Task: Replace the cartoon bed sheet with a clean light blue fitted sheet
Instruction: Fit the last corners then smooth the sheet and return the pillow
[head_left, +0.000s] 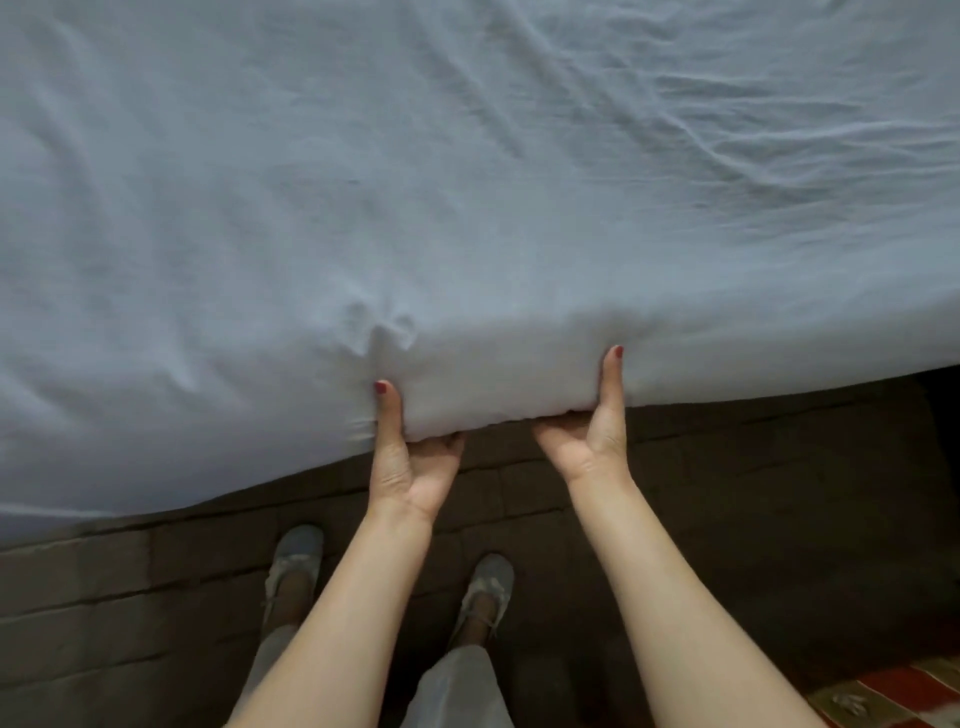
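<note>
Two feet in grey slippers (298, 558) stand nearest on the dark tiled floor (727, 493), with pale trouser legs (457, 686) above them and a corner of a red patterned rug (893, 696) at the lower right. Both bare forearms reach forward from there to the edge of the bed. The left hand (410, 467) and the right hand (587, 447) sit near each other, palms turned up, gripping the hanging edge of the light blue sheet (467, 208). Each thumb, with a red-painted nail, lies straight up against the outer face of the cloth, while the fingers are curled under the hem and hidden behind it, so the fabric is pinched between thumb and fingers on both sides. Between the two hands the hem is bunched into a thick fold. Just above the left thumb the cloth shows a small puckered dent. Beyond the hands the sheet spreads over the whole bed top, mostly smooth on the left and rippled with fine creases toward the far right.
</note>
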